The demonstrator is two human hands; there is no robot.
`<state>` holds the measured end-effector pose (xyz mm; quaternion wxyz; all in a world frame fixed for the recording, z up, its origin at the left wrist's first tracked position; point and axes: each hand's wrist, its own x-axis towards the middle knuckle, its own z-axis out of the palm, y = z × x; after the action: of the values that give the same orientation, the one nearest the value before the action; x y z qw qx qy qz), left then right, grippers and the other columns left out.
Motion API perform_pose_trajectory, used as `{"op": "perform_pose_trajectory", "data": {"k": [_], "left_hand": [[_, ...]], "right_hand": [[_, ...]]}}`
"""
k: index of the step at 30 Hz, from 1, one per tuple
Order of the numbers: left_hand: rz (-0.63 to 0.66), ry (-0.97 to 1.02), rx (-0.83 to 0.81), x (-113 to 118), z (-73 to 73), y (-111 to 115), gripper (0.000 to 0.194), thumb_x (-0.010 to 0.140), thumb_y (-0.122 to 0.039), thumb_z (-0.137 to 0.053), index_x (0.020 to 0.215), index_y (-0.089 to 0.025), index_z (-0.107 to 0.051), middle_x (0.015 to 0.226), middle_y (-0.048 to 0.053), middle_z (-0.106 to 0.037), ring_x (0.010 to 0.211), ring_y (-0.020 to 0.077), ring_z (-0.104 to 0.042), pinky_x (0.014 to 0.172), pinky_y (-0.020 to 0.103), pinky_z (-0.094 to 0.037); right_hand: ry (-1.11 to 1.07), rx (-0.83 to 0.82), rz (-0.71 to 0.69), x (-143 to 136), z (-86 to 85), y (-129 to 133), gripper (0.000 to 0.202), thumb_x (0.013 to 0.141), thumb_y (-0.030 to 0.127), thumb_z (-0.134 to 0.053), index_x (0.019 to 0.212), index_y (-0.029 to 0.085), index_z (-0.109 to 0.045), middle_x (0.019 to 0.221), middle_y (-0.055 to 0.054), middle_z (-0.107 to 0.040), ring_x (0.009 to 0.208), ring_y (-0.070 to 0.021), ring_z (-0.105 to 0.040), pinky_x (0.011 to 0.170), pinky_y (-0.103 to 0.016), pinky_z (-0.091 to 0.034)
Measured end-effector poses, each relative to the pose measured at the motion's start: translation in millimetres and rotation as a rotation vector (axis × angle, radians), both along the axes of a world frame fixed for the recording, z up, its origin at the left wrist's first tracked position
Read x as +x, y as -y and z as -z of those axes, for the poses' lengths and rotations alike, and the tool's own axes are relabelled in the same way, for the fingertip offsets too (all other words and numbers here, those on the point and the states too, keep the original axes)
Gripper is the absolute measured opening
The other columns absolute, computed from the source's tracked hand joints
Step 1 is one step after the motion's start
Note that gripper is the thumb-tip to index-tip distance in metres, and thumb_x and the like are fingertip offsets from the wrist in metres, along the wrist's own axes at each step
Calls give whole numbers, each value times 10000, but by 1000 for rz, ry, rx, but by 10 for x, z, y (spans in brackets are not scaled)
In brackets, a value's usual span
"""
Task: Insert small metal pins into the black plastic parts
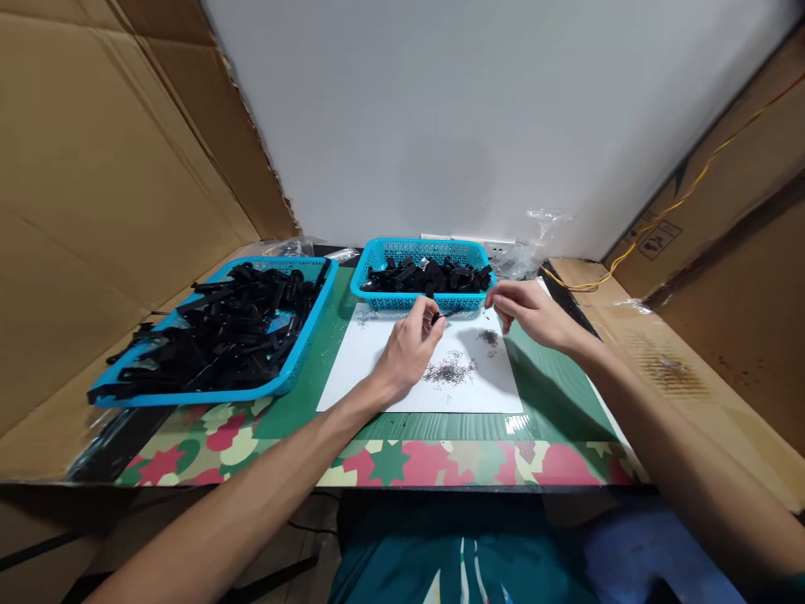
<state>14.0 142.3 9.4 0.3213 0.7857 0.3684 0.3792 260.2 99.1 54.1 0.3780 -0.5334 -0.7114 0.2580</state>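
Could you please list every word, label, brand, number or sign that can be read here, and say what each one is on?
No word, brand or number is readable.
Cardboard on the right: dark printed symbols, too small and blurred to make out.
Shirt: pale marks, no legible letters.

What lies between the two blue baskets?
Green mat, plus clear plastic at the back, between the larger basket and the smaller basket; head view.

boxed black symbols [659, 239] printed on right-hand cardboard [742, 277], too small to read
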Motion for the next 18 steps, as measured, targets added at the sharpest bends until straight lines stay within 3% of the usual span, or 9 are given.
{"op": "perform_pose_trajectory", "data": {"k": [5, 10, 18], "left_hand": [[5, 22, -12, -9, 0, 0, 128, 1012, -313, -568, 1069, -220, -501, 863, -16, -634, 727, 143, -577, 697, 282, -424], [43, -35, 47, -16, -32, 37, 97, 989, -253, -580, 1067, -214, -538, 922, -5, -623, 748, 138, -548, 720, 275, -423], [159, -98, 61, -38, -47, 42, 223, 1057, -278, -494, 1155, -210, -683, 1090, 43, -687, 868, 174, -597, 849, 319, -459]], "right_hand": [[345, -45, -19, 63, 185, -57, 189, 936, 216, -599, 890, 155, -772, 770, -44, -671, 669, -156, -530, 652, -297, -363], [343, -73, 3, -26, 336, -64, 108, 870, 189, -699, 891, 166, -802, 774, -44, -697, 686, -163, -558, 664, -291, -367], [310, -71, -53, -60, 334, -47, 105, 896, 163, -653, 874, 184, -754, 773, -31, -666, 683, -161, -533, 662, -293, -369]]}}
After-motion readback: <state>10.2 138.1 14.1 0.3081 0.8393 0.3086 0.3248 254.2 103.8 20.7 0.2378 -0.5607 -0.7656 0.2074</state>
